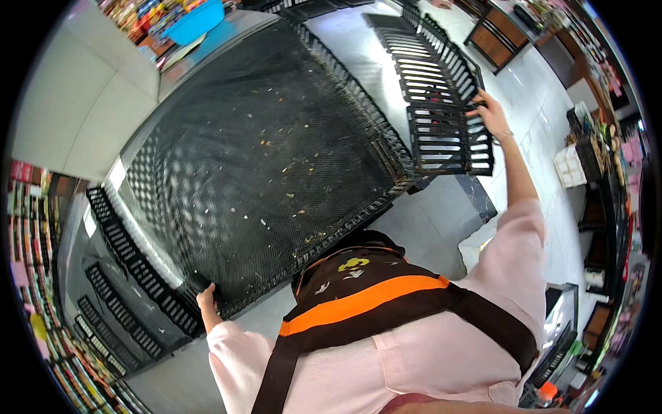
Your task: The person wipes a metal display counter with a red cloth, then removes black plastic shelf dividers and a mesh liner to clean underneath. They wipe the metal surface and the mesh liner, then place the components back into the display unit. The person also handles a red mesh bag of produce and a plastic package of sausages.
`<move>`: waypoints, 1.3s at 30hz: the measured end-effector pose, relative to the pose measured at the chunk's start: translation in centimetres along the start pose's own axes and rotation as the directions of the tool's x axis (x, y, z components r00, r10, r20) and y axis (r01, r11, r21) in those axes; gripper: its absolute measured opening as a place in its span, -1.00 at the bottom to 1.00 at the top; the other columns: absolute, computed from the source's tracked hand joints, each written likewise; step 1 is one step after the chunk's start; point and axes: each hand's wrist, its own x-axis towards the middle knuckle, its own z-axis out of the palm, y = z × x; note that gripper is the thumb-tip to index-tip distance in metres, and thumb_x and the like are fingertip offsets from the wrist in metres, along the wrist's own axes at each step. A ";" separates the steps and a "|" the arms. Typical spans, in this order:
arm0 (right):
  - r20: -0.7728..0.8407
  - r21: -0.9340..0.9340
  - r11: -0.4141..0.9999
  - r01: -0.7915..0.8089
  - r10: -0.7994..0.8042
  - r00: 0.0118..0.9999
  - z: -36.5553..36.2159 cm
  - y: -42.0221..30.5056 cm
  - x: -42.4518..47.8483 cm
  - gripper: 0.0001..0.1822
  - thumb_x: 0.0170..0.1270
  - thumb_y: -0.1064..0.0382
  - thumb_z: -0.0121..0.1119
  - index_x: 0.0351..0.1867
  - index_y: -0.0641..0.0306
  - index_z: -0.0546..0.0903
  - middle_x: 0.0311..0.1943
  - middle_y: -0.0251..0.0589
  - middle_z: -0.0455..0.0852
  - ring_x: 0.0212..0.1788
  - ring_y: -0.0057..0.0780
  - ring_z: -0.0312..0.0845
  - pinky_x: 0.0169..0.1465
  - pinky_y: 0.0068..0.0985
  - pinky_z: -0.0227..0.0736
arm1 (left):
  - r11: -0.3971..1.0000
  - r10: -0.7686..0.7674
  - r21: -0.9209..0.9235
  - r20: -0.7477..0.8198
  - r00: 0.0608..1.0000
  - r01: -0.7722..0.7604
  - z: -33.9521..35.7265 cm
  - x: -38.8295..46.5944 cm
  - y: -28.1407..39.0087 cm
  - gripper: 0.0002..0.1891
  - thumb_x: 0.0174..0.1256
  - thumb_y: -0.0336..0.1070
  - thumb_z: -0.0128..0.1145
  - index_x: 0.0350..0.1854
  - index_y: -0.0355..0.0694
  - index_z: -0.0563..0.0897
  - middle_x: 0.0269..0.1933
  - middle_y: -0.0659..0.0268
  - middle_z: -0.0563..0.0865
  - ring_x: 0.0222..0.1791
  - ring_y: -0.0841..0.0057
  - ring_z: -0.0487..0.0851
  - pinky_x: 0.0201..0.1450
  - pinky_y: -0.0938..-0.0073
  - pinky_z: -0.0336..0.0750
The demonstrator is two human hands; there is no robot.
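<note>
My right hand (489, 114) grips the outer edge of a black slatted plastic panel (442, 137), held tilted off the right side of a display stand. A large black mesh liner (248, 155) covers the stand's top, with small yellow, white and brown scraps scattered on it. At the liner's near left corner, my left hand (208, 299) has its fingers around a dark edge of the mesh; part of the grip is hidden. Low black slatted edging (357, 98) runs along the right side of the mesh. Bare metal (150, 243) shows at the mesh's left border.
More black slatted strips (124, 305) lie on a dark surface at left, near stocked shelves (33, 248). A blue plastic basin (195, 21) stands beyond a white pillar (88, 88). At right are a wooden-fronted counter (499, 36) and a white crate (570, 165) on the tiled floor side.
</note>
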 end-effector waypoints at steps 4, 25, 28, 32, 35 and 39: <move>0.073 -0.095 0.992 -0.083 0.090 0.993 4.1 4.6 3.4 -0.44 0.12 0.48 -0.05 0.24 0.36 0.41 -0.18 -0.04 0.69 -0.39 -0.35 0.73 -0.17 -0.48 0.53 | 0.980 0.178 -0.096 0.020 0.984 -0.176 -0.9 0.4 -2.0 -0.64 -0.06 -0.32 0.32 -0.20 -0.42 0.63 -0.32 0.23 0.67 -0.44 0.36 0.60 -0.40 0.32 0.46; 0.292 -0.249 0.951 0.183 -0.106 0.951 15.6 -5.8 -1.4 -0.63 0.18 0.26 0.22 0.01 0.28 0.50 -0.08 -0.05 0.62 -0.01 -0.11 0.53 0.05 -0.29 0.42 | 0.542 0.251 -0.817 -0.066 0.966 -0.197 -1.9 -10.7 8.5 -0.70 0.17 -0.27 0.21 -0.14 -0.39 0.59 -0.16 0.16 0.66 -0.22 0.37 0.63 -0.12 0.30 0.53; 0.508 -0.279 0.957 0.078 0.078 0.858 22.7 -8.7 -8.4 -0.28 0.07 0.06 0.35 0.20 0.36 0.34 0.11 0.09 0.47 0.18 -0.02 0.40 0.17 -0.27 0.38 | 0.867 0.337 -0.300 -0.237 0.911 -0.398 -0.4 -8.3 6.5 -0.62 0.07 -0.21 0.26 -0.16 -0.44 0.63 -0.21 0.13 0.74 -0.23 0.39 0.67 -0.12 0.35 0.50; 0.347 -0.634 0.742 -0.218 0.525 0.777 31.1 -5.0 -9.9 0.30 -0.24 -0.23 0.53 0.38 0.43 -0.03 0.32 0.33 0.07 0.29 0.34 0.19 0.28 -0.10 0.31 | 0.998 0.052 -0.029 -0.160 0.986 -0.057 0.9 -4.4 2.1 -0.13 -0.10 0.18 0.40 0.14 -0.46 0.49 0.14 -0.10 0.58 0.20 0.13 0.53 0.21 0.31 0.42; 0.207 -0.673 0.656 -0.341 0.610 0.765 31.5 -6.5 -9.8 0.25 -0.30 -0.16 0.59 0.32 0.44 0.06 0.34 0.25 0.07 0.28 0.23 0.23 0.24 -0.11 0.38 | 0.997 -0.070 -0.012 0.052 0.996 0.070 1.5 -4.4 0.6 0.19 -0.25 0.26 0.48 0.30 -0.58 0.23 0.29 -0.12 0.42 0.29 0.08 0.43 0.29 0.19 0.38; 0.163 -0.734 0.580 -0.352 0.654 0.739 31.1 -4.9 -9.7 0.26 -0.29 -0.27 0.54 0.31 0.45 0.07 0.28 0.25 0.20 0.25 0.21 0.29 0.20 -0.13 0.41 | 0.999 -0.034 -0.019 0.059 0.998 0.035 3.0 -5.8 1.3 0.25 -0.28 0.20 0.53 0.28 -0.70 0.12 0.23 -0.16 0.47 0.19 0.09 0.53 0.17 0.09 0.47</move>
